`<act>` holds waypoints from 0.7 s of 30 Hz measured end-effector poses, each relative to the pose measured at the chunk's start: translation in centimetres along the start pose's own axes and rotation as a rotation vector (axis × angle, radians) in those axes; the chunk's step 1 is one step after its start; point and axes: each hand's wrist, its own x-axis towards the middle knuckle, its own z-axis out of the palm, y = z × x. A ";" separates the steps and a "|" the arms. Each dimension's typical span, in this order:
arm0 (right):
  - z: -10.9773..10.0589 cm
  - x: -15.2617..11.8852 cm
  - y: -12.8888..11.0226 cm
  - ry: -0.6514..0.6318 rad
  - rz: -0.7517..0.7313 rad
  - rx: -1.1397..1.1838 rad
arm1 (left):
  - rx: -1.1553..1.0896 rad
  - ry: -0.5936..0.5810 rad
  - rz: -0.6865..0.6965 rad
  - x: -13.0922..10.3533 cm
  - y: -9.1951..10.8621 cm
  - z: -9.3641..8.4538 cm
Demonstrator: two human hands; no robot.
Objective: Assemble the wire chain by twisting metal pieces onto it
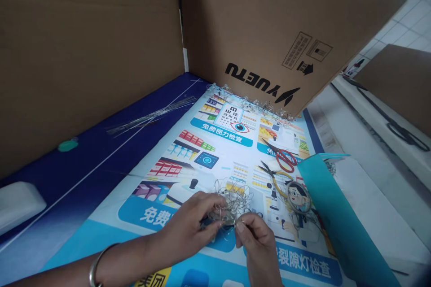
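Observation:
A tangled bundle of thin silvery wire (237, 197) is held just above the printed poster, low in the centre of the head view. My left hand (197, 222), with a metal bangle on its wrist, grips the bundle from the left between thumb and fingers. My right hand (257, 242) pinches at the bundle's lower right edge, thumb against forefinger; a thin strand seems to lie between them, though it is too fine to make out fully. The two hands' fingertips are close together.
Yellow-handled pliers (279, 182) and red-handled scissors (285, 160) lie right of the bundle, near a wire coil (298, 197). A teal box (340, 215) stands at the right. Straight wires (151, 116) lie at the left. Cardboard walls (235, 22) rise behind small wire pieces (256, 105).

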 end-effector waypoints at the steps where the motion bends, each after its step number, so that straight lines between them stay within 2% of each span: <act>1: -0.1 0.0 -0.1 -0.007 0.009 0.001 | -0.009 0.001 0.014 -0.1 -0.2 -0.1; 6: -0.3 0.1 -0.6 -0.010 0.016 0.013 | -0.017 0.044 0.067 -0.3 -0.6 -0.5; 12: -0.5 0.0 -0.7 -0.048 0.006 -0.034 | 0.154 0.198 0.154 -0.1 -0.5 -0.8; 15: -0.5 -0.1 -1.0 -0.064 0.002 -0.030 | 0.192 0.200 0.208 0.1 -0.3 -0.9; 21: -0.7 0.1 -1.6 -0.084 -0.027 -0.112 | 0.149 0.139 0.062 0.1 -0.8 -0.7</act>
